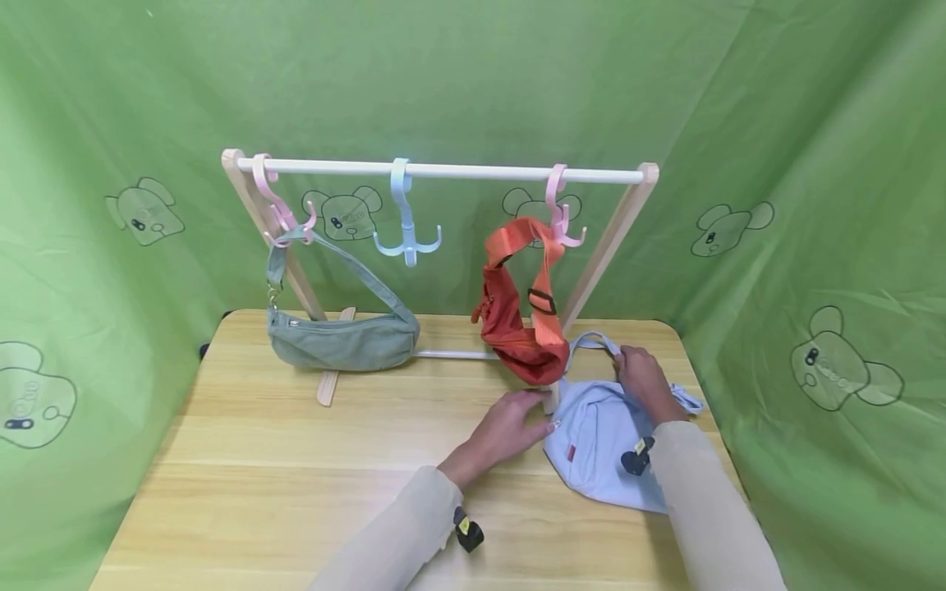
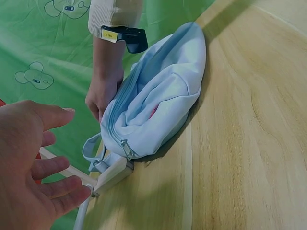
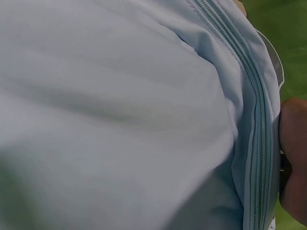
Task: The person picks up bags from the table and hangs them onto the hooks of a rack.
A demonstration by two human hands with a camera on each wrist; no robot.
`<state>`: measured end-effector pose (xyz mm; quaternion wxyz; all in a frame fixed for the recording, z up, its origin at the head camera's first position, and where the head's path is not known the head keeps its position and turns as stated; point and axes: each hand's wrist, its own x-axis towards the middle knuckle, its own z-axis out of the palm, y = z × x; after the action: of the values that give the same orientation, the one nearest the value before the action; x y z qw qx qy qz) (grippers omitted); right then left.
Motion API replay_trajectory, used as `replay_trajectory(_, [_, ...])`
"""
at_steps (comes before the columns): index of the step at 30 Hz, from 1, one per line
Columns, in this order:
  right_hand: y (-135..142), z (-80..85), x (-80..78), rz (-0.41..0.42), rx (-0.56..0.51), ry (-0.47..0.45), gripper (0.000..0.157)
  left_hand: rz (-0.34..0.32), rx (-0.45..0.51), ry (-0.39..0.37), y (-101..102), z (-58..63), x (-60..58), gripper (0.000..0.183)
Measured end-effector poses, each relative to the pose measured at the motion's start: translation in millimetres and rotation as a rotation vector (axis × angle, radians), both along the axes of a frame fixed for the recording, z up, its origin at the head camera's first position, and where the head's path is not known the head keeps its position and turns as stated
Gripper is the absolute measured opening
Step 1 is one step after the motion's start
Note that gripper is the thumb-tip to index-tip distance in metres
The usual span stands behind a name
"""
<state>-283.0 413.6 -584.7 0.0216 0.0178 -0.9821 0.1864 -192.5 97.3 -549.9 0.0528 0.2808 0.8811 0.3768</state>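
Note:
A light blue bag with a zipper and a small red tag lies at the right of the table. At its far side my right hand grips the bag's strap; the fingertips are partly hidden. Close up, the right wrist view is mostly filled by the bag's pale fabric and zipper, with part of the right hand at the edge. My left hand is beside the bag's left end, near the zipper pull. Its fingers are spread and hold nothing in the left wrist view.
A rack with a white rail stands at the back. From its pink hooks hang a grey-green bag at left and a red-orange bag at right, just above the left hand. Between them is a blue hook. Green curtains surround the table.

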Motion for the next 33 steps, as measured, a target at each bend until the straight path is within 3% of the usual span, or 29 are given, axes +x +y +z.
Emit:
replay_trajectory(8, [3.0, -2.0, 0.1, -0.052, -0.041, -0.066, 0.038, -0.004, -0.031, -0.021, 4.9, -0.5, -2.0, 0.054])
replay_trajectory(20, [8.6, -7.3, 2.7, -0.088, -0.035, -0.073, 0.033, -0.026, -0.038, 0.017, 16.1, -0.4, -6.0, 0.054])
replay_trajectory(33, [8.1, -5.6, 1.4, -0.173, -0.013, -0.171, 0.032, -0.042, -0.092, 0.039, 28.9, 7.2, -5.7, 0.055])
